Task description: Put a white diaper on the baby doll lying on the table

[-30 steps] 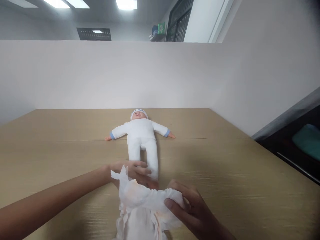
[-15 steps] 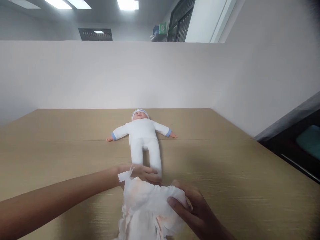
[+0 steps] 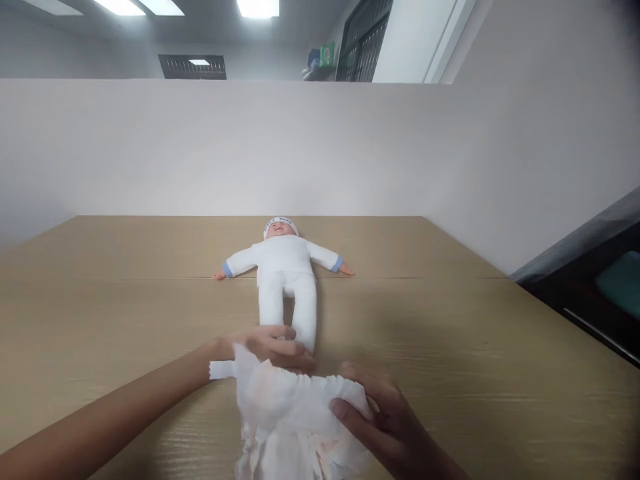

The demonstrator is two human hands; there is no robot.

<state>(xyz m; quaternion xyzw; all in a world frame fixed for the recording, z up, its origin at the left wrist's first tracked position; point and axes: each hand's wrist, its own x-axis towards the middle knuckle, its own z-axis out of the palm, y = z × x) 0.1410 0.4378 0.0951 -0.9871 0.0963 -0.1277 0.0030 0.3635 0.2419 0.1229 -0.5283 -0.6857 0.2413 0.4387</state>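
A baby doll in a white suit with blue cuffs and a white cap lies on its back, arms spread, legs toward me. My left hand lies across its lower legs, fingers curled round them; the doll's feet are hidden. Nearer to me is a white disposable diaper, opened out, with a ruffled top edge and one side tab sticking out to the left. The thumb and fingers of my right hand pinch its upper right corner. The diaper's lower end runs out of view.
The doll lies on a wide wooden table with a seam across it. Behind stands a low white wall; another wall rises at the right. A dark piece of furniture is at the right edge.
My left hand has moved slightly left and the doll's legs have shifted left with it. The diaper has moved a little left and down, its left tab now flatter. My right hand keeps its pinch.
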